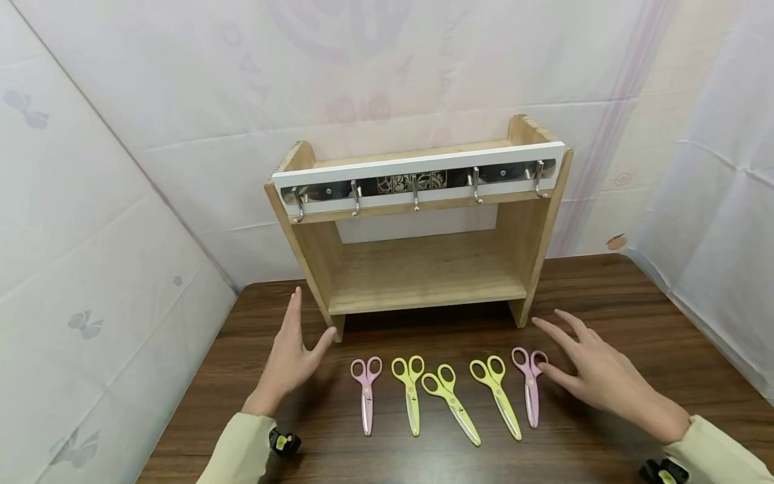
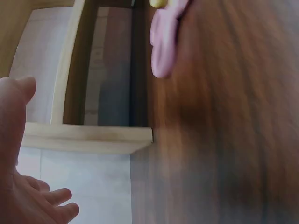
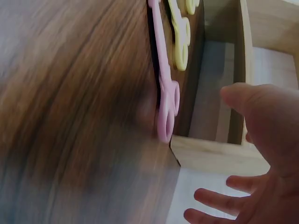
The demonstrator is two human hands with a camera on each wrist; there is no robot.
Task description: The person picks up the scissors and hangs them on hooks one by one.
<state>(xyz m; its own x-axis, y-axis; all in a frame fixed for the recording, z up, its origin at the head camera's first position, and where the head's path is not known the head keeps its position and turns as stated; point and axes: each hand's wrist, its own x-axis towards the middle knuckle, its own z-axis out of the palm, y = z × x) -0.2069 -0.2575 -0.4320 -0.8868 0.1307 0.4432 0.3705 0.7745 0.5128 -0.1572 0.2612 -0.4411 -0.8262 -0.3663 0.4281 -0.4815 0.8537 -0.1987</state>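
My left hand (image 1: 289, 359) is held over the table beside the rack's left foot, fingers straight and thumb apart, holding nothing. The closest scissors to it are the left pink scissors (image 1: 367, 393). On the other side, my right hand (image 1: 598, 370) hovers with fingers spread near the right pink scissors (image 3: 166, 98); its thumb overlaps their handle in the head view. Between the pink pairs lie three yellow scissors: one upright pair (image 1: 409, 393), a slanted middle pair (image 1: 452, 402) and a right pair (image 1: 497, 395). All have their handles toward the rack.
A wooden rack (image 1: 423, 269) stands at the back of the dark wooden table (image 1: 423, 464). Across its top front runs a white rail (image 1: 423, 161) with several metal hooks (image 1: 416, 193). Patterned cloth (image 1: 181, 81) hangs behind and on both sides.
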